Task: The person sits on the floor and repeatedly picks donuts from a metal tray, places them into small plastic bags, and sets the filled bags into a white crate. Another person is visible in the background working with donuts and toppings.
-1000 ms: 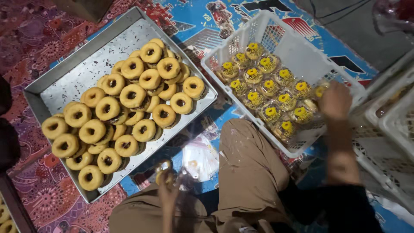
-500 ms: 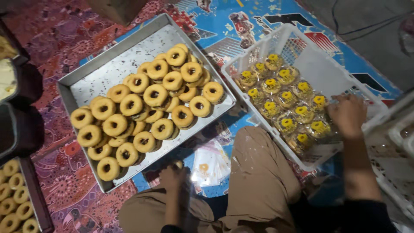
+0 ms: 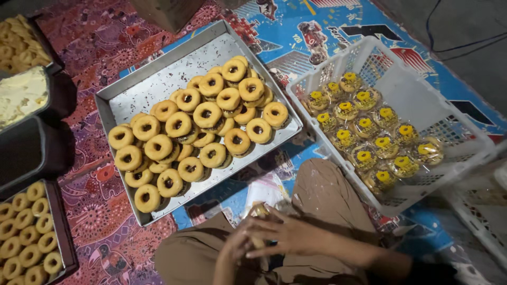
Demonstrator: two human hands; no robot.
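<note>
Both my hands, left hand (image 3: 240,244) and right hand (image 3: 288,236), are closed around one small wrapped pastry (image 3: 259,211) over my lap, between the tray of ring pastries (image 3: 198,126) and the white basket (image 3: 422,89).

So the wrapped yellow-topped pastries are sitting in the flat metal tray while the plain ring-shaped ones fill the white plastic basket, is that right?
Not quite: they are swapped. The head view shows the wrapped yellow-topped pastries in the white plastic basket, the plain ring-shaped ones on the flat metal tray.

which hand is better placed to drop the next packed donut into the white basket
Right, probably: the white basket lies on that side, and the right hand is nearer it than the left hand.
</note>
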